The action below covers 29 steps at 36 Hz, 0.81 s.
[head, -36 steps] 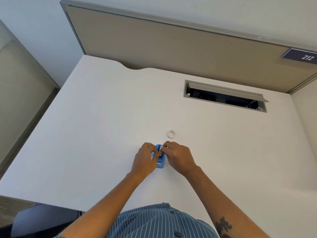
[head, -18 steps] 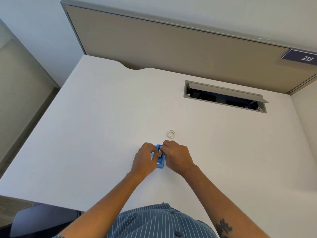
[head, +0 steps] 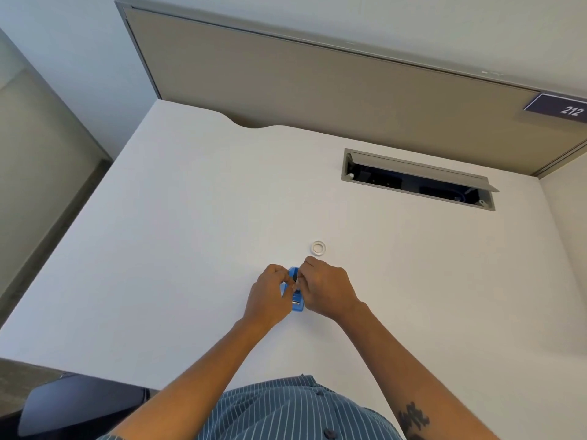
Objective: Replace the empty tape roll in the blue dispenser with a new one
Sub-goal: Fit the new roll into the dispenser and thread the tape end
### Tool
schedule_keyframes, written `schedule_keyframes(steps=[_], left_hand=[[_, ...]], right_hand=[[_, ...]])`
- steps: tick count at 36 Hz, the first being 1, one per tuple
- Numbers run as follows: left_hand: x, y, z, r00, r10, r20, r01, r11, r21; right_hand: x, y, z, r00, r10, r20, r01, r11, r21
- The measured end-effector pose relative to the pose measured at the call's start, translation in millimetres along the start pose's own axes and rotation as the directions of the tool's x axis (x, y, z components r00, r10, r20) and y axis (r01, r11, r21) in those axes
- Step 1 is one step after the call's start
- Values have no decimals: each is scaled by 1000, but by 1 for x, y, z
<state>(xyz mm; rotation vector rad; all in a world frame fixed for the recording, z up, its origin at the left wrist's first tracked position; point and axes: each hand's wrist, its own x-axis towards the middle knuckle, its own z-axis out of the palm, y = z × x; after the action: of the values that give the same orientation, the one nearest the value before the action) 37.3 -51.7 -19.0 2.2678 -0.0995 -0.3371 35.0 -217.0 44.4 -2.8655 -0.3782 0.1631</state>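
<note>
On the worktop, near the front edge:
Dispenser (head: 298, 304): blue, lying flat on the white worktop (head: 190, 233), long axis running toward and away from the person; only a narrow strip shows between the two hands, with a dark inner part and a small metal piece near the close end.
Left hand (head: 270, 293): pressed against the dispenser's left side, fingers curled in over its top; clamped on the dispenser.
Right hand (head: 324, 290): against the dispenser's right side, fingertips pinched together over its far half, meeting the left hand's fingertips; gripping at the dispenser, though what lies under the fingertips is hidden.
Roll (head: 318, 248): small white ring, lying flat just beyond the right hand, apart from both hands and from the dispenser; too small to tell whether tape is on it.
Forearms: bare, reaching in from the bottom edge, a dark tattoo (head: 413, 419) on the right one.
Shirt (head: 286, 411): blue with thin white stripes, buttoned, at the bottom centre.
Cable slot (head: 419, 181): grey-framed opening set in the worktop, far right, flap raised, dark inside.
Divider (head: 317, 90): tan panel along the worktop's far edge.
Sign (head: 562, 108): dark plate reading 212, on the divider's right end.
Chair (head: 79, 404): dark, lower left, below the worktop's front edge.
</note>
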Motion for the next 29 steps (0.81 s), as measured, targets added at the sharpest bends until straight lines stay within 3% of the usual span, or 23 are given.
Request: schedule_keyframes(steps=[9, 15, 19, 22, 29], left_hand=[[-1, -1, -1, 1000, 24, -6, -24, 1000, 7], [-8, -10, -6, 999, 35, -4, -35, 995, -97], [-10, -21, -15, 983, 101, 155, -79, 987, -141], [-5, -25, -21, 952, 157, 263, -144, 987, -70], [10, -22, -26, 923, 200, 330, -216, 976, 11]], right_hand=[[-6, -3, 12, 981, 195, -19, -188, 963, 192], [-11, -4, 15, 969, 248, 9, -242, 935, 257], [-15, -4, 20, 961, 276, 33, -275, 925, 264], [-18, -5, 23, 956, 294, 25, -289, 915, 282], [-24, -8, 28, 954, 298, 11, -289, 913, 286]])
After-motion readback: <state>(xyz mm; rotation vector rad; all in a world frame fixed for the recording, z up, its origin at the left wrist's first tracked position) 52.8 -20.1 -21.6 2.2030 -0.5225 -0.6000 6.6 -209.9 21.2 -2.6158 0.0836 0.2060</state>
